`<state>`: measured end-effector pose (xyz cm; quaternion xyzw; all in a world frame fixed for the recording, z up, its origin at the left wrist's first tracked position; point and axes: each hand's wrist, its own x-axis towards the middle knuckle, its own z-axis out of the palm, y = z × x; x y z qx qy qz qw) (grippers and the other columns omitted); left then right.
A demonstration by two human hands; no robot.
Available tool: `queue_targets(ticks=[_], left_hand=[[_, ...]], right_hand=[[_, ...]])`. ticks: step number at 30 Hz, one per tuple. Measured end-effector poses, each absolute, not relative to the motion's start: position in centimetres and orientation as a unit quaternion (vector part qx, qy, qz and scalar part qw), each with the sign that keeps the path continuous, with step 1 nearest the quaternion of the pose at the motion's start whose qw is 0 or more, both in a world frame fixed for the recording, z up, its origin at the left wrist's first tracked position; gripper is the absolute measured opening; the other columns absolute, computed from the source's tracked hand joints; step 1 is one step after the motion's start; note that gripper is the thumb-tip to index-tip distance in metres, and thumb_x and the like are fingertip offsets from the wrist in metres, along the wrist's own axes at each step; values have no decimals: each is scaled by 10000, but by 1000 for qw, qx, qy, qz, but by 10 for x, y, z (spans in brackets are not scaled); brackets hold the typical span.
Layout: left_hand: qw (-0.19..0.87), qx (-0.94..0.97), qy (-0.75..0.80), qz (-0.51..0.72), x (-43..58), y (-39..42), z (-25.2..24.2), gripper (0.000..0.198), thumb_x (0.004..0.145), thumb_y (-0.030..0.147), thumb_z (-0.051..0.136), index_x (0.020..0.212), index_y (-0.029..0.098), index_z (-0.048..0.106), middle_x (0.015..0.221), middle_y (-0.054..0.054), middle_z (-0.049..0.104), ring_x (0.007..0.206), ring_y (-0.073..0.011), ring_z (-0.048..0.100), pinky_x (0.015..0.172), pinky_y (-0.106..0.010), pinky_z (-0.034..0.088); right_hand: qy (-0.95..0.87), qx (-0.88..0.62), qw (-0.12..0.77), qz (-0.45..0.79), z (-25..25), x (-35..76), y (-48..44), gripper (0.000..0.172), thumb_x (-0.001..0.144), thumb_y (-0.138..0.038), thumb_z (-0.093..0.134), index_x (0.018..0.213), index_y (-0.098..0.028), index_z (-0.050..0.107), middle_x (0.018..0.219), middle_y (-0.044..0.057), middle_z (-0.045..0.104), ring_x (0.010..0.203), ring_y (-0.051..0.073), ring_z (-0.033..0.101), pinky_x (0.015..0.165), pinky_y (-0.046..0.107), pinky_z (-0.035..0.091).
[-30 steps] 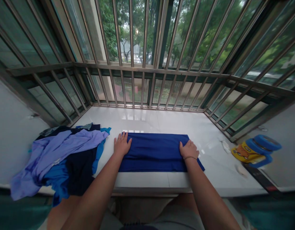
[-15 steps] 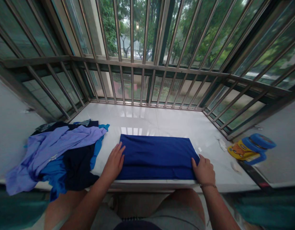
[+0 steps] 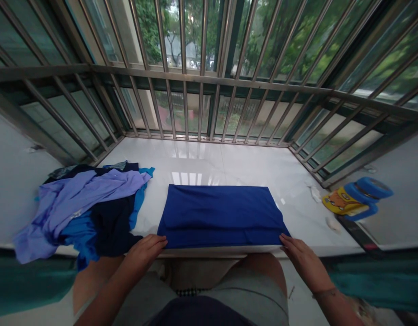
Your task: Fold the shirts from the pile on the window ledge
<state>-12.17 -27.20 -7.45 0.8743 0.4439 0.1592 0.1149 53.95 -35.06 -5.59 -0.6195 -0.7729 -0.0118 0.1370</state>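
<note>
A folded royal-blue cloth garment point(image 3: 220, 216) lies flat on the white marble sill point(image 3: 212, 158), its near edge almost at the sill's front lip. A fold line runs along it close to that edge. My left hand point(image 3: 144, 251) sits at the cloth's near left corner, fingertips against it. My right hand point(image 3: 306, 260) is at the near right corner, its fingers also meeting the cloth. Neither hand visibly lifts the fabric.
A loose heap of lavender, navy and bright blue clothes point(image 3: 90, 208) lies at the sill's left. A yellow cartoon-printed item with blue rings point(image 3: 354, 197) and small white scraps point(image 3: 315, 194) are at the right. Metal window bars point(image 3: 209, 104) close off the far side.
Both hands have slid from the cloth's top toward me, reaching its near corners. The cloth now lies flatter and reaches closer to the sill's front lip.
</note>
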Motion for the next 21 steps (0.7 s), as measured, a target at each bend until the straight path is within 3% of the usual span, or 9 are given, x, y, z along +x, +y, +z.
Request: queue_targets(ticks=[2,5,9,12,16,21], left_hand=[[155,866,452,145,-119,-272,-56,377,1007,215,534,1194,388,811,1188,-50,830,1070,-264,777,938,-387,674],[223,847,457,155,-111,-265,-25,243,1025,328,577,1083,346,812,1082,-63,827,988,-250,766,902,-364,654],[282,779,510,230,-96,-234,4,315,1033,510,573,1054,283,791,1068,-45,822,1003,-242,754,885,-337,609],[285,715,579,268,-84,-202,1,387,992,587,571,1022,265,783,1005,-27,821,922,-239,743,776,-314,562],[255,700,618,249,-75,-174,-24,335,920,550,611,911,256,773,753,4,726,704,-213,659,693,-312,472],[225,685,618,314,-78,-177,-47,334,881,557,687,1012,256,753,757,22,650,658,-191,597,664,-305,464]], right_hand=[[-772,-620,140,6,-47,546,-355,406,1039,-290,467,1294,-308,783,1246,110,811,1097,285,784,995,447,645],[-769,-619,156,43,-27,550,-351,305,1026,-361,536,1130,-301,817,1120,109,824,1044,294,782,975,453,638],[-718,-649,235,90,-3,542,-320,357,988,-515,570,1088,-250,788,1155,124,807,1108,303,756,1015,463,608],[-624,-726,261,124,3,530,-286,486,951,-609,515,1079,-211,763,1123,136,808,1043,303,762,944,439,610],[-510,-828,201,114,-7,511,-258,495,915,-614,518,973,-181,750,1020,171,808,999,334,762,932,436,581],[-445,-882,144,52,-27,485,-266,660,985,-632,535,1256,-56,708,1188,260,774,1144,377,742,989,431,554]])
